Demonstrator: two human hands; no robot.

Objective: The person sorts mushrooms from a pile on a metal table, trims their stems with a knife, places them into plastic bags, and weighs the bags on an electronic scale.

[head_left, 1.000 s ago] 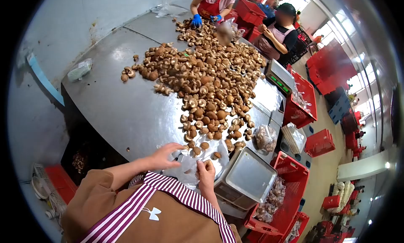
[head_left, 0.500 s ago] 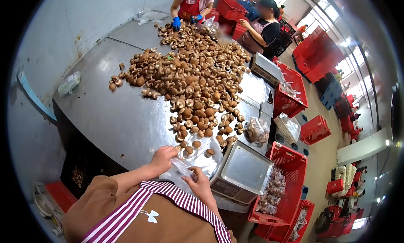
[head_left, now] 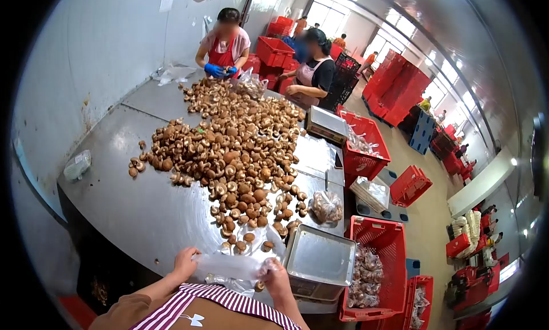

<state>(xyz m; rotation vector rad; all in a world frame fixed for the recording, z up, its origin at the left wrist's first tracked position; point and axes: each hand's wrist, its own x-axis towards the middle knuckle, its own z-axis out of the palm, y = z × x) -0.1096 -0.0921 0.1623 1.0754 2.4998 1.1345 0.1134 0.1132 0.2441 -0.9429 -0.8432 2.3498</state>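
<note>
Held bag: While your left hand (head_left: 184, 263) grips one end of a thin clear plastic bag (head_left: 227, 267), your right hand (head_left: 277, 276) grips the other, stretching it across the lower middle of the frame.
Mushrooms: Brown, round-capped mushrooms (head_left: 229, 147) heap over the grey metal table (head_left: 120, 198) at centre; a few lie on crumpled clear plastic sheeting (head_left: 259, 235) just beyond your bag.
Scale: A square, silver-topped metal scale (head_left: 320, 256) stands between your right hand and the red plastic crate (head_left: 396, 256) at lower right.
Far end: A co-worker's blue-gloved hands (head_left: 215, 70) are at the heap, left of top centre.
</note>
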